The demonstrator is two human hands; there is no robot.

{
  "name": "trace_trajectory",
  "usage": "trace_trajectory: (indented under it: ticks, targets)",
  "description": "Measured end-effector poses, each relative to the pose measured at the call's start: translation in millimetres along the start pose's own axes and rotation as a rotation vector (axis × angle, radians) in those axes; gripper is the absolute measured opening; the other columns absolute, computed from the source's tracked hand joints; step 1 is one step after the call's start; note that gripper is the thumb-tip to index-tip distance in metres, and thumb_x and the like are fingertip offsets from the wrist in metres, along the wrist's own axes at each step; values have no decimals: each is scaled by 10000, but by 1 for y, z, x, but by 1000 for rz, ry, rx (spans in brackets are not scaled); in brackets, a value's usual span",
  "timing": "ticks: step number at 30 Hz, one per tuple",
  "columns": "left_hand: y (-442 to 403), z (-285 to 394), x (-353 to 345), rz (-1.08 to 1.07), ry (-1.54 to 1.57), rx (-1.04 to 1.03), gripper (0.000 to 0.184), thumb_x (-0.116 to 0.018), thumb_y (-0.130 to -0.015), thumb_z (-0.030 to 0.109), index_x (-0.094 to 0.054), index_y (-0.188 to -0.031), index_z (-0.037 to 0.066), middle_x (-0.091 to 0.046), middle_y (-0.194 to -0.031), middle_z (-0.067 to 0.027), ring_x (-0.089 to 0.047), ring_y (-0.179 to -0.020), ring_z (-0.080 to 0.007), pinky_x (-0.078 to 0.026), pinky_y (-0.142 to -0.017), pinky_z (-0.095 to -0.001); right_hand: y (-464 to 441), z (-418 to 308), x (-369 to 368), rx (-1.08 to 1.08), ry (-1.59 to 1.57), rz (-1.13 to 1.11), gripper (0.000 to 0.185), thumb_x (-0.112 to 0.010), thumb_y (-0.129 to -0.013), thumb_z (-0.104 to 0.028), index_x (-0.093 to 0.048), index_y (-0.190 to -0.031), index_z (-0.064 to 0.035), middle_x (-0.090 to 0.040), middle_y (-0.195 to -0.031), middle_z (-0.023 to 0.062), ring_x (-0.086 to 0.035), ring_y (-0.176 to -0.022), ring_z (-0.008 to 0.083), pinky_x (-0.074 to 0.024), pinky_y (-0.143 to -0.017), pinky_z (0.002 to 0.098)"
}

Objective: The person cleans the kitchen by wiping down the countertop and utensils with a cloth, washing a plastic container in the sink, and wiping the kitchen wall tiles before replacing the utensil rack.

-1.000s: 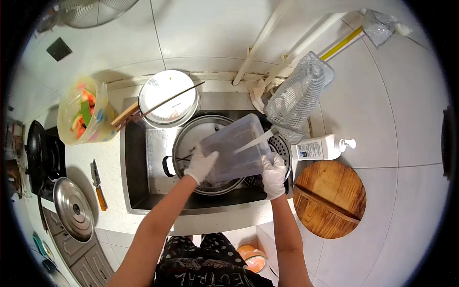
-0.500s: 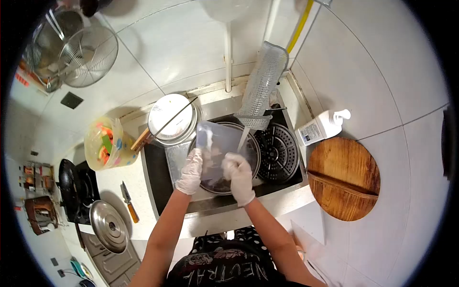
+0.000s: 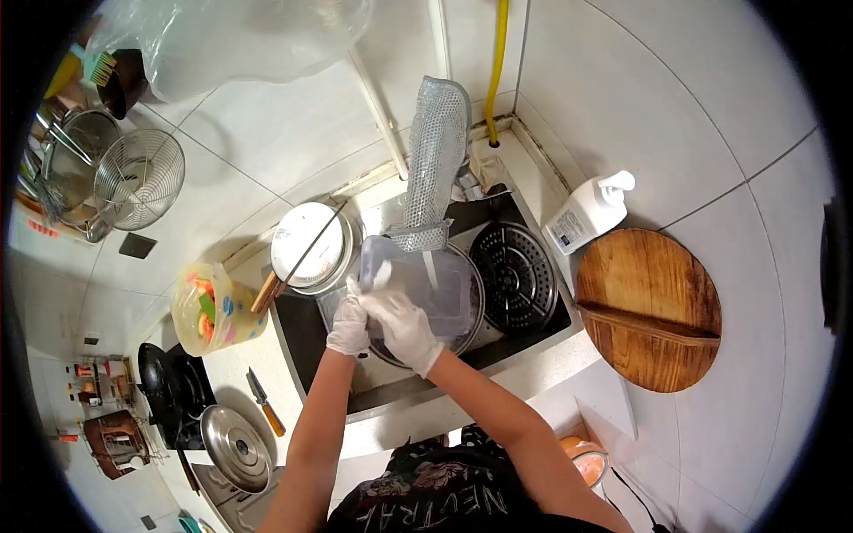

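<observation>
Basically, the clear container [image 3: 446, 305] is gripped at its left side by the left hand [image 3: 349, 325], extending rightward over the pot [image 3: 482, 311], its middle nearer the curled right hand [image 3: 404, 327], grip unclear.

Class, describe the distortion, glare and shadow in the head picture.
Head view: fisheye distortion bends seams across the tiled wall; head view: glare on the metal lid; head view: a soft shadow right of the wire strainer.
</observation>
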State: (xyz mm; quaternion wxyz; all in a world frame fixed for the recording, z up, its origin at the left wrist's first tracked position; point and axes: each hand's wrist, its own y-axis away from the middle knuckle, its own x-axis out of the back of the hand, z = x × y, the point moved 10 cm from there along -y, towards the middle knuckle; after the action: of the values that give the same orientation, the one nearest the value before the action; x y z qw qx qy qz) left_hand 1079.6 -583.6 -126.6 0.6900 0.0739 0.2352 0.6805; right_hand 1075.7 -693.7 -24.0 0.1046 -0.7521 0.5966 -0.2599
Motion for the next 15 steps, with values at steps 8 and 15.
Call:
trace_trajectory:
  ticks: [8,15]
  targets:
    - [46,-18,52,458,85,-11,446,-391,-947,478,-618,-927,95,-497,-595,53,-368,-444,-51,-287,-393,-218,67,106,10,-183,86,-57,356,-558,-706,13,-587,-1048,-78,-596,-1146,108,-545,-1069,293,-430,-931,355]
    - [61,-33,84,444,353,45,427,-467,-916,469,-609,-1042,87,-643,-874,-55,-612,-750,-155,-537,-650,-311,111,203,27,-1118,-280,41,345,-503,-913,-279,-570,-1073,19,-598,-1072,94,-539,-991,228,-411,-872,337]
